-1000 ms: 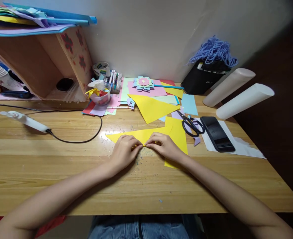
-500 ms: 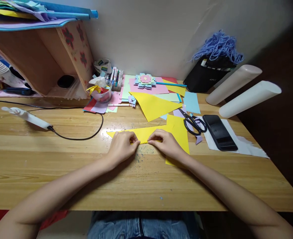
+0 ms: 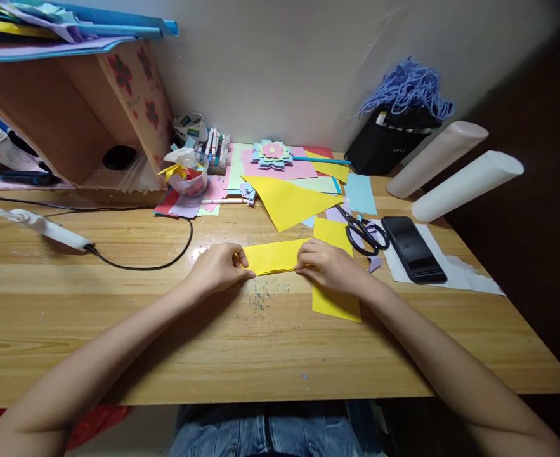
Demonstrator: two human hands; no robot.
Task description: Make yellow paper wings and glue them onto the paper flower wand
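A folded yellow paper strip lies flat on the wooden desk between my hands. My left hand pinches its left end with curled fingers. My right hand presses down on its right end, fingers closed over the fold. Another yellow sheet lies under and beside my right hand. A large yellow triangle rests farther back.
Black scissors and a dark phone on white paper lie to the right. Two white cylinders, a black holder with blue yarn, coloured papers with a paper flower, a cup of scraps and a corded white tool stand around.
My hands have moved apart along the yellow paper. Its pointed left tip has gone from view, and the piece now shows as a shorter strip.
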